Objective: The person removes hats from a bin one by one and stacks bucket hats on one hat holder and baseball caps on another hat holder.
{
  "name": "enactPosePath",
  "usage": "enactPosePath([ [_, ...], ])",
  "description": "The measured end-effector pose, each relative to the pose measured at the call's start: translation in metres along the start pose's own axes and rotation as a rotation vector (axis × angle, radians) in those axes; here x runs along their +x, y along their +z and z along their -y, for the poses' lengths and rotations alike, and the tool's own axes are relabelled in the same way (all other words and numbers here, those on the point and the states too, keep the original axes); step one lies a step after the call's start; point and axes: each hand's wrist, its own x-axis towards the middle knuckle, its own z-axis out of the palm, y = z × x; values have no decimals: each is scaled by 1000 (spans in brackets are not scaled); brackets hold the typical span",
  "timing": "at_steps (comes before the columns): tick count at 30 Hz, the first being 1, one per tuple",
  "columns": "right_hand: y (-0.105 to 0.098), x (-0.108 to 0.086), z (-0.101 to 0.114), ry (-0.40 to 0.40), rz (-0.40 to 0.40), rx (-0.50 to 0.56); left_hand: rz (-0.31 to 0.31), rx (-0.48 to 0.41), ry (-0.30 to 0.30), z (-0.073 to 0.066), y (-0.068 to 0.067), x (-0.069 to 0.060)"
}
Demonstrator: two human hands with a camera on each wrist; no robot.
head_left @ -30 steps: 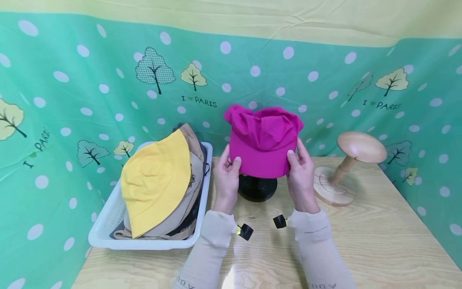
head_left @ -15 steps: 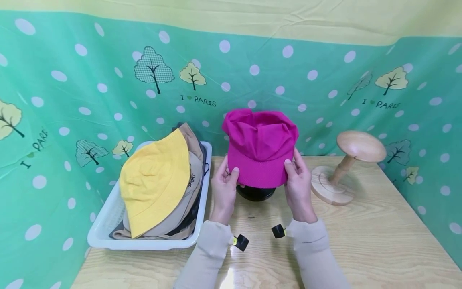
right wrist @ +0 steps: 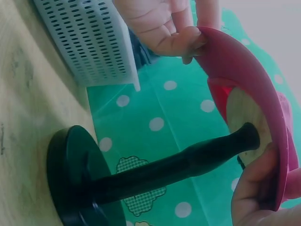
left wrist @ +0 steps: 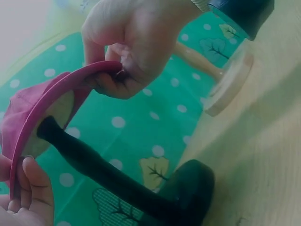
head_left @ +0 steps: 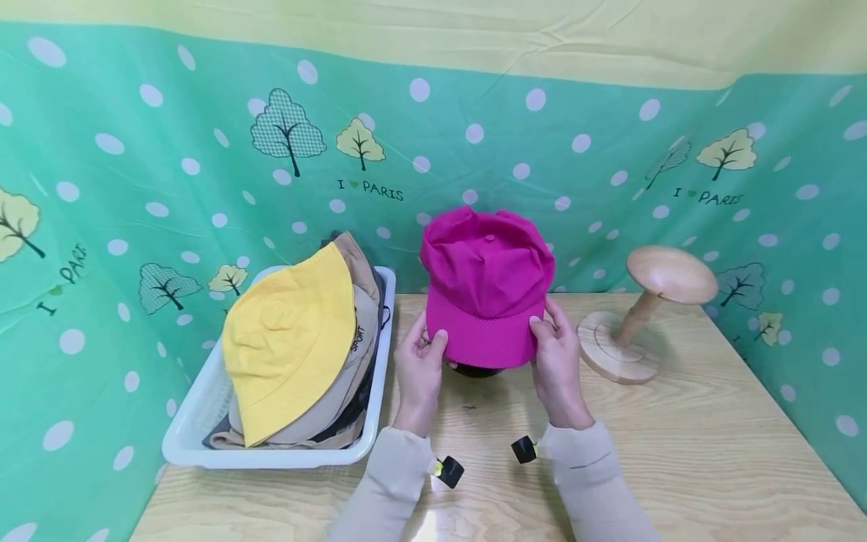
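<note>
A magenta baseball cap (head_left: pixel 484 278) faces me, its brim low and toward me. My left hand (head_left: pixel 419 376) pinches the brim's left edge, thumb on top and fingers beneath. The brim's right edge is pinched the same way by my right hand (head_left: pixel 558 369). Both wrist views show the cap over a hat stand with a black post (left wrist: pixel 103 165) and black round base (right wrist: pixel 73 179). The stand's pale wooden top (right wrist: pixel 247 117) sits inside the cap's crown. From the head view, the cap hides nearly all of this stand.
Left on the wooden table (head_left: pixel 488 482), a white basket (head_left: pixel 183 436) holds a yellow bucket hat (head_left: pixel 291 339) above several other hats. A bare wooden hat stand (head_left: pixel 646 309) is to the right. A green dotted curtain (head_left: pixel 542 135) hangs behind.
Both hands have brought the cap down and toward me over the black stand. More of the crown's top shows, and less of the black base.
</note>
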Motion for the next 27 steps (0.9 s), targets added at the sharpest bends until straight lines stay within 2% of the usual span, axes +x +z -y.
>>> enactPosePath([
  [5,-5,1,-4,32,-5,-31,20,-37,-32,6,-2,1],
  [12,-8,-1,-11,129,-61,-150,2,37,-51,15,-7,-2],
  [16,-10,-2,-14,148,-76,-239,-11,70,-54,21,-9,-3],
  [21,-15,0,-15,177,-30,-417,-43,114,-51,25,-12,-4],
  [24,-18,3,-16,202,17,-466,-66,150,-51,28,-14,-4],
  [27,-21,5,-18,223,51,-493,-84,182,-77,31,-16,-4],
])
